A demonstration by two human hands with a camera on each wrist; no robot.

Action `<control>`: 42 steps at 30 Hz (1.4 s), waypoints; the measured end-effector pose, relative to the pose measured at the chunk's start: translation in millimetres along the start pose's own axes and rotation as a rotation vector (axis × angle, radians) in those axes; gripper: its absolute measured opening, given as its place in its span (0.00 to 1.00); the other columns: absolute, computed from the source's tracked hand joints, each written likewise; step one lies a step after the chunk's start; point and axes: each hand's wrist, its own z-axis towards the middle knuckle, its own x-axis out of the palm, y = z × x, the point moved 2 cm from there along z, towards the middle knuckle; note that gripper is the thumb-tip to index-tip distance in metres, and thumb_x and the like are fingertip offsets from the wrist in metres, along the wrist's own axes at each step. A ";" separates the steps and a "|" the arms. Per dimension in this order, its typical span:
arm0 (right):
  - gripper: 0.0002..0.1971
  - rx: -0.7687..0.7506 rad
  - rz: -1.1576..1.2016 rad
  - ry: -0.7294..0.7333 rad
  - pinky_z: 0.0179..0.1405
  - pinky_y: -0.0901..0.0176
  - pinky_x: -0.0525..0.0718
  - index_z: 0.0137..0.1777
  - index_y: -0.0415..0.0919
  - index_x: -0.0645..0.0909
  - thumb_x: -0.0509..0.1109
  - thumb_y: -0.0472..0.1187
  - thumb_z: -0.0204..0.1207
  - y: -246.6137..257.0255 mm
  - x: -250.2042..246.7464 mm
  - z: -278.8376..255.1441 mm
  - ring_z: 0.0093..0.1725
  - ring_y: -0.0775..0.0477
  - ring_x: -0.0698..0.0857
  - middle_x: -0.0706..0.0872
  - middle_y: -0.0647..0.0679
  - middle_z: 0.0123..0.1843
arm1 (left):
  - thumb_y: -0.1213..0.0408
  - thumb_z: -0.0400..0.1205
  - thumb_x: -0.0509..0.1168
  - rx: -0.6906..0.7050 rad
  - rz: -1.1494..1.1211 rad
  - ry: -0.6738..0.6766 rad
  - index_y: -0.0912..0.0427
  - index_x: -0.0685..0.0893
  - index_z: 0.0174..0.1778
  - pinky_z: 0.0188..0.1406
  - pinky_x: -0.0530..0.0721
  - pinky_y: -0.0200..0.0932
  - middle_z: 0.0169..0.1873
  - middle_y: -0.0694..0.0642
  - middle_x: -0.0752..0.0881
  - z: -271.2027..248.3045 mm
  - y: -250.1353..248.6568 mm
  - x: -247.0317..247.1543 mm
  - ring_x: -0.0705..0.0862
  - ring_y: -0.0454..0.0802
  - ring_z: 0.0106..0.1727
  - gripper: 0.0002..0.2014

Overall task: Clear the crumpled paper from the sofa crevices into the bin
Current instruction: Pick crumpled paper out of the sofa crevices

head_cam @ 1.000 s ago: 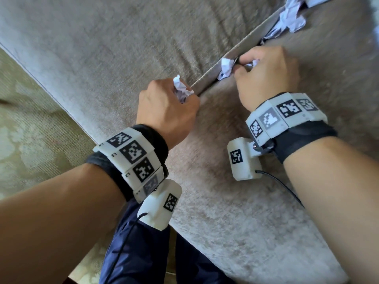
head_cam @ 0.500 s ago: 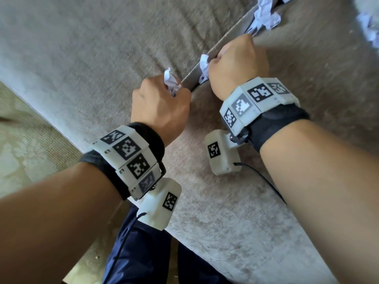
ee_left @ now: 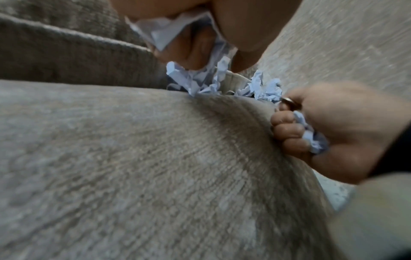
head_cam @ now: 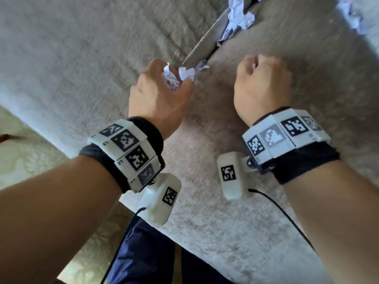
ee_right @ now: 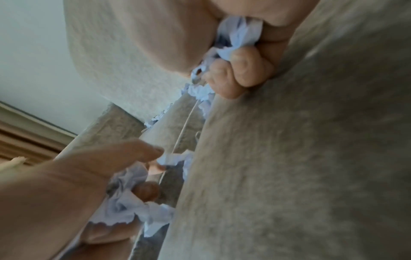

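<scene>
My left hand (head_cam: 173, 83) grips a wad of crumpled white paper (head_cam: 169, 75) at the near end of the sofa crevice (head_cam: 205, 41). Its thumb and forefinger touch another crumpled piece (head_cam: 186, 73) sticking out of the gap. My right hand (head_cam: 260, 66) is a closed fist over the seat cushion, to the right of the crevice. In the right wrist view the fist holds crumpled paper (ee_right: 238, 35). That paper (ee_left: 311, 135) also shows in the left wrist view. More crumpled paper (head_cam: 238, 17) is wedged farther up the crevice. No bin is in view.
The grey-beige sofa cushions (head_cam: 92, 48) fill most of the head view. Another scrap of paper (head_cam: 350, 11) lies at the top right by the cushion edge. A pale patterned carpet (head_cam: 22, 160) and my dark trouser legs (head_cam: 143, 253) are below the sofa's front edge.
My right hand has pulled back from the crevice and moved right, still gripping paper. My left hand stays at the crevice's near end, and its wad shows more.
</scene>
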 end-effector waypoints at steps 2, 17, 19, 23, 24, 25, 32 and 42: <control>0.22 0.015 0.029 -0.012 0.50 0.50 0.71 0.50 0.32 0.81 0.54 0.50 0.87 -14.0 -9.1 -2.1 0.58 0.34 0.83 0.87 0.36 0.56 | 0.44 0.77 0.68 0.008 0.051 -0.007 0.52 0.84 0.52 0.45 0.88 0.53 0.39 0.51 0.89 1.8 -3.1 5.4 0.89 0.57 0.44 0.17; 0.24 -0.045 0.176 0.004 0.34 0.44 0.81 0.39 0.30 0.77 0.59 0.52 0.84 -89.6 -30.9 -21.1 0.32 0.34 0.84 0.83 0.37 0.30 | 0.42 0.79 0.68 -0.124 0.171 -0.083 0.56 0.83 0.40 0.52 0.87 0.58 0.42 0.61 0.87 5.7 -17.1 25.1 0.86 0.68 0.52 0.19; 0.23 -0.041 0.141 -0.002 0.34 0.50 0.75 0.39 0.32 0.76 0.59 0.53 0.84 -87.6 -27.0 -21.4 0.33 0.37 0.82 0.85 0.38 0.32 | 0.43 0.80 0.67 -0.105 0.162 -0.077 0.58 0.82 0.38 0.49 0.86 0.56 0.39 0.60 0.86 8.2 -10.0 26.2 0.86 0.67 0.51 0.19; 0.20 0.012 0.126 -0.047 0.38 0.54 0.79 0.40 0.37 0.78 0.60 0.53 0.83 -80.0 -22.5 -13.6 0.36 0.40 0.85 0.87 0.44 0.33 | 0.47 0.81 0.66 -0.040 0.095 -0.051 0.64 0.80 0.34 0.36 0.71 0.46 0.26 0.53 0.79 8.2 -10.7 22.5 0.81 0.61 0.39 0.21; 0.20 0.023 0.161 -0.044 0.40 0.51 0.82 0.40 0.37 0.78 0.60 0.53 0.82 -75.5 -18.5 -13.4 0.35 0.40 0.86 0.87 0.46 0.31 | 0.49 0.81 0.65 -0.038 0.092 -0.043 0.64 0.79 0.33 0.36 0.69 0.44 0.24 0.51 0.76 7.4 -8.3 18.1 0.78 0.59 0.36 0.21; 0.20 0.030 0.190 -0.035 0.40 0.49 0.84 0.40 0.36 0.78 0.60 0.53 0.82 -69.6 -14.7 -13.5 0.34 0.41 0.87 0.86 0.47 0.29 | 0.51 0.81 0.64 -0.039 0.091 -0.043 0.63 0.77 0.31 0.35 0.68 0.44 0.23 0.50 0.73 6.7 -6.2 12.8 0.75 0.57 0.33 0.19; 0.14 0.114 0.395 -0.049 0.31 0.50 0.83 0.37 0.45 0.69 0.64 0.49 0.81 -32.0 0.1 -2.9 0.22 0.50 0.82 0.88 0.52 0.28 | 0.53 0.70 0.61 0.052 0.024 0.124 0.68 0.78 0.31 0.25 0.72 0.43 0.25 0.62 0.77 14.1 -8.4 -8.6 0.69 0.53 0.28 0.18; 0.14 0.179 0.471 -0.061 0.29 0.55 0.78 0.36 0.46 0.71 0.67 0.47 0.80 -13.1 10.6 7.9 0.21 0.50 0.82 0.88 0.50 0.28 | 0.43 0.65 0.76 0.031 -0.142 0.170 0.61 0.73 0.25 0.35 0.81 0.48 0.21 0.43 0.73 28.7 7.4 -21.8 0.83 0.50 0.32 0.26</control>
